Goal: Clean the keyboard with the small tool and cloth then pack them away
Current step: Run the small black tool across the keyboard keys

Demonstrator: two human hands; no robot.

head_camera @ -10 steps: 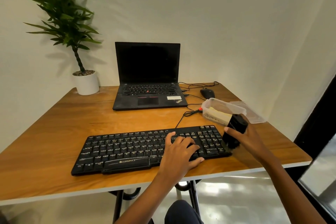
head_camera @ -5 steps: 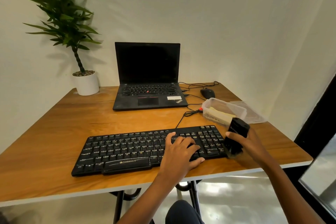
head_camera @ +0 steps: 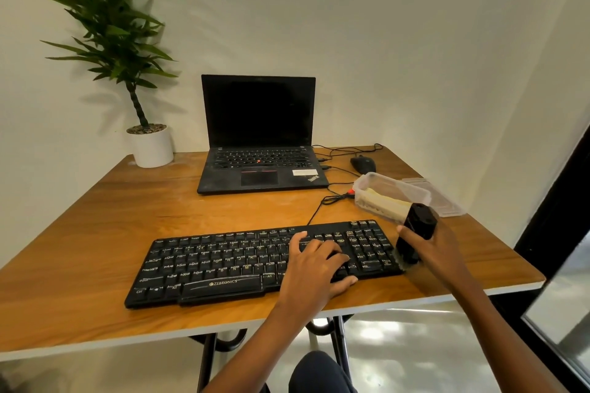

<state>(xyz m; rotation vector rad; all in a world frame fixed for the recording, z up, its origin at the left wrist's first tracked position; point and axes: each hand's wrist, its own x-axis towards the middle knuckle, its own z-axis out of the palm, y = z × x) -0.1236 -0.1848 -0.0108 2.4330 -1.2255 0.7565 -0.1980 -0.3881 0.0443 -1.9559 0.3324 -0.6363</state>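
Note:
A black keyboard [head_camera: 223,262] lies across the front of the wooden desk [head_camera: 95,233]. My left hand [head_camera: 316,265] rests flat on its right half, fingers spread over the keys. My right hand [head_camera: 440,252] grips a small black tool [head_camera: 415,236], tilted, with its lower end against the keyboard's right edge. Behind it stands a clear plastic box [head_camera: 373,185] holding a pale yellow cloth [head_camera: 383,199].
An open laptop [head_camera: 258,137] sits at the back centre, a black mouse [head_camera: 363,164] and cables to its right. The box's clear lid [head_camera: 443,201] lies beside the box. A potted plant [head_camera: 150,143] stands at the back left. The desk's right edge is close to my right hand.
My right hand has shifted the tool a little forward along the keyboard's right edge. My left hand has stayed on the keys.

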